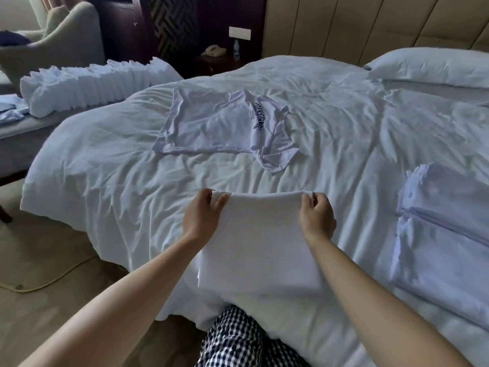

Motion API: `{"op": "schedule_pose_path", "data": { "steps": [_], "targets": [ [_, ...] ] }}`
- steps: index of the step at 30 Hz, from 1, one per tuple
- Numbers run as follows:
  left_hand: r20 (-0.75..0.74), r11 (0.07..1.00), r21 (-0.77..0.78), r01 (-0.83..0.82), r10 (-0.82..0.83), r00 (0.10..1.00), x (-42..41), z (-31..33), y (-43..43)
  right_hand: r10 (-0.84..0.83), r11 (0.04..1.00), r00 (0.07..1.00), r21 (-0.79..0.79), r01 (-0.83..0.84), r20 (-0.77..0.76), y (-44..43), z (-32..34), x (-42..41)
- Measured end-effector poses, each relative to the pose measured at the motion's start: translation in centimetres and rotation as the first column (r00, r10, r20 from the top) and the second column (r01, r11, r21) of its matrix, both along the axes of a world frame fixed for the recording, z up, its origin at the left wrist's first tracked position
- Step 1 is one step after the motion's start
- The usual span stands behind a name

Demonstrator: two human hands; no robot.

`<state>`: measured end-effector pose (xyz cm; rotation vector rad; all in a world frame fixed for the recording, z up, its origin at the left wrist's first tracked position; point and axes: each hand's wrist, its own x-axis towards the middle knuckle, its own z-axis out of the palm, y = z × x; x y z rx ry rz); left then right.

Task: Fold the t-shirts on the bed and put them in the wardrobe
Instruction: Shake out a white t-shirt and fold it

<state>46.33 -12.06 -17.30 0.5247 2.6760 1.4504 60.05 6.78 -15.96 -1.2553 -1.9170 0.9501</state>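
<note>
My left grip (203, 215) pinches one far corner of the half-folded t-shirt (256, 242) at the near edge of the bed (105, 181), my right grip (317, 215) the other, so the fold lands square. One printed t-shirt (225, 123) lies flat beyond (unfolded, I judge); at right, a folded pile (444, 207), its number unclear.
</note>
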Motion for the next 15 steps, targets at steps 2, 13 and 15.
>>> {"op": "schedule_pose_path", "data": {
  "steps": [2, 13, 15],
  "targets": [
    [-0.022, 0.997, -0.067, -0.03, 0.028, 0.999, -1.1, -1.1, 0.9, -0.011, 1.0, 0.999, 0.019, 0.01, 0.052, 0.7, -1.3, -1.1],
    [-0.262, 0.965, -0.246, -0.096, 0.029, 0.965, -3.4, -6.3, 2.9, -0.133, 0.959, 0.952, 0.28, 0.053, 0.276, 2.5, -7.1, -3.4],
    [-0.276, 0.967, -0.229, -0.11, 0.044, 0.96, -3.5, -6.6, 3.0, -0.142, 0.948, 0.955, 0.312, 0.056, 0.262, 2.5, -7.4, -3.5]
  ]
}}
